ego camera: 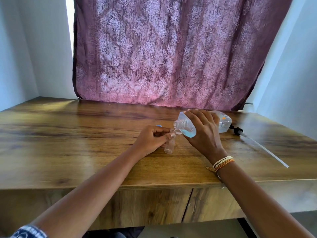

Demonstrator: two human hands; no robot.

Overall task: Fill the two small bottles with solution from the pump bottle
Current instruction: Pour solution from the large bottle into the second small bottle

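Observation:
My left hand (152, 139) grips a small clear bottle (169, 146) that stands on the wooden table (68, 143), its open mouth facing up. My right hand (205, 133) holds the large clear pump bottle (187, 127) tipped on its side, neck pointing left and down. Its open threaded mouth sits right over the small bottle's mouth. Blue-tinted solution has pooled near the big bottle's shoulder. The pump head with its long dip tube (260, 146) lies on the table to the right, apart from the bottle. A second small bottle is not visible.
A small blue cap (159, 125) lies on the table just behind my left hand. A purple patterned curtain (171, 52) hangs behind the table's far edge. White walls stand on both sides. The table's front edge runs below my forearms.

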